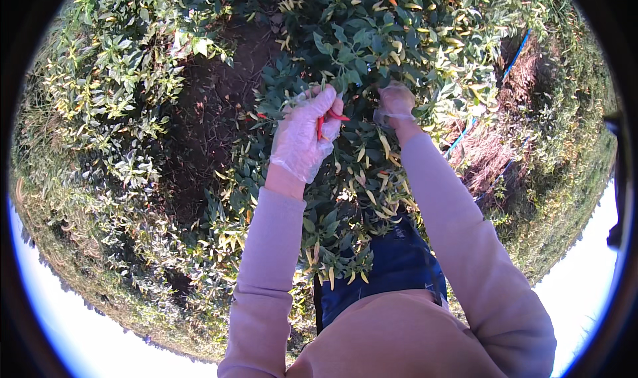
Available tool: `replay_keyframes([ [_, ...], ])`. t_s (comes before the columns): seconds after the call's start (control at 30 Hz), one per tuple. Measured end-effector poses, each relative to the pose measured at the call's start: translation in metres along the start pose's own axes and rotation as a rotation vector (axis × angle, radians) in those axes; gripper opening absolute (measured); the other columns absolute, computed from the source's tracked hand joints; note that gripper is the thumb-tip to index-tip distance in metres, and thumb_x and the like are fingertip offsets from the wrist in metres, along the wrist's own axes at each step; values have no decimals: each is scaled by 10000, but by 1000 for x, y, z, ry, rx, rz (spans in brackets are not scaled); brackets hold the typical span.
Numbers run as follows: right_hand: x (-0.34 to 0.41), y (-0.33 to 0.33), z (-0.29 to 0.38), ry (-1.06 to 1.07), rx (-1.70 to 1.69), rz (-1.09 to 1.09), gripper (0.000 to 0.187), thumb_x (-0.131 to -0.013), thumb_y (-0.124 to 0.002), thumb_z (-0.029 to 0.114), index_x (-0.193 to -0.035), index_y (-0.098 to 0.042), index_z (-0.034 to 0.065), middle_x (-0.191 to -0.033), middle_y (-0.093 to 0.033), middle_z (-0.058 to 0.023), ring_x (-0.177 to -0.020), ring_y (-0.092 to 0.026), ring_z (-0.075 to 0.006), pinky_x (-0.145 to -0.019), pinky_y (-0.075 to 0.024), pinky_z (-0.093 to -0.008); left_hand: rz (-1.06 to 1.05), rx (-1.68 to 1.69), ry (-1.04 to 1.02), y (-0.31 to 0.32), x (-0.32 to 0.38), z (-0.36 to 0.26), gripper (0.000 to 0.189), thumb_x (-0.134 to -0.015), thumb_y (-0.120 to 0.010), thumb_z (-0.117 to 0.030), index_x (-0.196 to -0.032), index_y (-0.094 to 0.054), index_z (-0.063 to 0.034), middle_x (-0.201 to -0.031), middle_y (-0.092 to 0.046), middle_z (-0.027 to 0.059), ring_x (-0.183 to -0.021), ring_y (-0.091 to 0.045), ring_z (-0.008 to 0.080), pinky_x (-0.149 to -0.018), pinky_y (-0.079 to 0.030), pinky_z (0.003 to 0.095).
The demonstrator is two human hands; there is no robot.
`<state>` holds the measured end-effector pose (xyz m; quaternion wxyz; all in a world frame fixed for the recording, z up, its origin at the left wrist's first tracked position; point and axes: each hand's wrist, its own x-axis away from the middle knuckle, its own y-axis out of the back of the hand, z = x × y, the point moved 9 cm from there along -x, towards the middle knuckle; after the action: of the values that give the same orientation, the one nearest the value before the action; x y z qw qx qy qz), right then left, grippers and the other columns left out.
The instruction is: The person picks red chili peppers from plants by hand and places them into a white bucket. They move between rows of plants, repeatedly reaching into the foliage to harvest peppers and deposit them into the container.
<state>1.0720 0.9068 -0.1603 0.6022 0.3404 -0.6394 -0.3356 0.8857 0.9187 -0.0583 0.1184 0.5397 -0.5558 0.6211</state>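
Note:
My left hand (305,131), in a thin clear plastic glove, is closed around a few red chili peppers (321,127) whose tips stick out of the palm. Its thumb and forefinger meet beside a green leafy stem. To the right, my right hand (397,101), gloved the same way, reaches into the foliage of a chili pepper plant (349,54). Leaves hide its fingertips, so what they touch cannot be seen. Pale yellow chili peppers (385,146) hang below that hand. One red chili (260,115) shows among leaves left of my left hand.
Bare dark soil (209,103) runs between the plants on the left. A blue line (459,137) crosses dry straw (481,153) on the right. More pepper plants (119,69) stand at the left. Branches reach my dark blue trousers (394,263).

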Motion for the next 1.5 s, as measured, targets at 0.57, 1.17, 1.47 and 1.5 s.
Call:
replay_keyframes([
  [0.57,-34,-14,29,218,126,188,228,-730,-650,194,-919,-682,71,-1001,-644,-172,-964,-629,-317,-811,-523,-414,-295,90,90,114,53,108,88,-854,-652,-71,-892,-576,-50,-750,-591,66,-490,-467,97,-374,-343,173],
  [1.17,-61,-44,22,460,230,234,225,-810,-548,169,-899,-689,19,-929,-679,-181,-870,-657,-334,-785,-522,-434,-65,-107,234,69,202,160,237,-766,-729,-70,-965,-628,9,-732,-628,72,-544,-539,89,-457,-385,207],
  [1.47,-45,-39,-12,-259,-1085,426,149,-938,-504,159,-986,-554,27,-775,-639,-135,-607,-627,-240,-508,-504,-350,-67,-116,88,61,215,123,145,-767,-652,-5,-901,-615,38,-710,-579,41,-514,-459,60,-452,-327,186],
  [1.5,-35,-28,-15,-403,-1300,322,133,-947,-493,143,-1001,-539,30,-770,-635,-121,-583,-610,-214,-498,-500,-331,-56,-148,47,57,216,116,137,-766,-651,-8,-889,-612,37,-702,-573,38,-510,-453,58,-451,-323,185],
])
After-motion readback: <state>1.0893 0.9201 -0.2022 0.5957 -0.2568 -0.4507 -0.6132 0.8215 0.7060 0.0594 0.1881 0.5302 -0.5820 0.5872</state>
